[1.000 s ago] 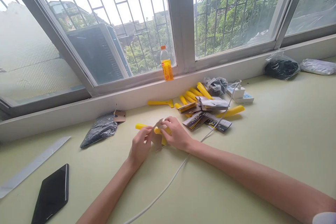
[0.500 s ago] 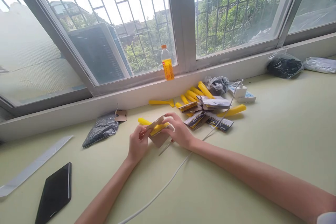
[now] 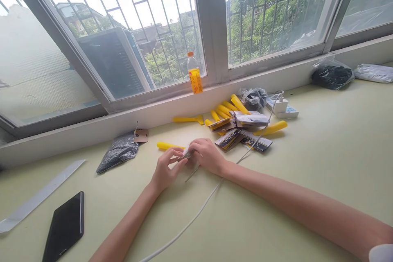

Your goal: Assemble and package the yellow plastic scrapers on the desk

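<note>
In the head view, my left hand [image 3: 166, 170] and my right hand [image 3: 208, 155] come together at the middle of the table. Both pinch a small folded card [image 3: 186, 154], mostly hidden by the fingers. A yellow scraper [image 3: 167, 145] extends leftward from behind my left fingers; only its handle shows, and its head is hidden at the card. By my right palm lies a thin metal shaft [image 3: 190, 175], its other end covered by the hand. Just beyond, a loose yellow scraper [image 3: 188, 119] lies flat on the table.
Several carded yellow scrapers [image 3: 236, 120] are piled right of my hands. A white cable [image 3: 196, 217] runs under my right forearm to a charger [image 3: 280, 106]. Leftward lie a bagged black item [image 3: 119, 151], a phone [image 3: 64, 227] and a clear strip [image 3: 43, 196]. A bottle [image 3: 195, 75] stands on the sill.
The card, spread open with its brown inside showing, is now folded over between my fingers. My right hand has lowered and closed over it; the yellow handle has shifted slightly left and down.
</note>
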{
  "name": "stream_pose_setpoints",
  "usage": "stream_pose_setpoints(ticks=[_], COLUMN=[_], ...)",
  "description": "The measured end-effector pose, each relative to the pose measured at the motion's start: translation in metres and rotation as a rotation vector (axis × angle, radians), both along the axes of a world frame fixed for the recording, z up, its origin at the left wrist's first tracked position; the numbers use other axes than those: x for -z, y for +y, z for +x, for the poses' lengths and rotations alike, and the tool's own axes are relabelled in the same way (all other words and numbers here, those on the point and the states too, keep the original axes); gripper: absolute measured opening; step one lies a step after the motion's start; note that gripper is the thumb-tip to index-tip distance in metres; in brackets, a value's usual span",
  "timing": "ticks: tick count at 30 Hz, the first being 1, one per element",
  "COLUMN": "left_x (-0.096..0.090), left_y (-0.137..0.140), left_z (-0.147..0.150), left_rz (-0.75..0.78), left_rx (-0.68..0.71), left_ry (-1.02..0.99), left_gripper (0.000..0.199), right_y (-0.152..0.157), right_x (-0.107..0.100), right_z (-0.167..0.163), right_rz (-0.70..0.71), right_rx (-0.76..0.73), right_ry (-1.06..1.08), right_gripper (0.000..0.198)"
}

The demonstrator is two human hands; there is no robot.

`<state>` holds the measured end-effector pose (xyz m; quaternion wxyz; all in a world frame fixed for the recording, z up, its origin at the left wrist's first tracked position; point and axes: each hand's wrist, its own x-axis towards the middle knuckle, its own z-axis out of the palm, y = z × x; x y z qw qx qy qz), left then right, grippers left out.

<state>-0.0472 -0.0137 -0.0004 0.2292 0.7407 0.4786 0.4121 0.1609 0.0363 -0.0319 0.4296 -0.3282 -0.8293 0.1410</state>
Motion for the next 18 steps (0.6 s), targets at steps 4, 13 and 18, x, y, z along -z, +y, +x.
stream_pose_setpoints(ticks=[4, 13, 18], left_x=[-0.0007, -0.0011, -0.0050], left_y=[-0.0007, 0.0043, 0.0064], left_z=[0.0028, -0.0010, -0.0044], left_rz=[-0.004, -0.068, -0.124], left_rx=[0.043, -0.018, -0.045], left_ry=[0.073, -0.052, -0.145], left_gripper=[0.024, 0.027, 0.033], right_y=[0.0015, -0.0022, -0.0013], right_x=[0.0025, 0.0062, 0.0028], right_z=[-0.0016, -0.0008, 0.0016], right_rz=[0.024, 0.015, -0.003], right_rx=[-0.040, -0.147, -0.217], right_ry=[-0.108, -0.083, -0.104], right_gripper=[0.029, 0.023, 0.033])
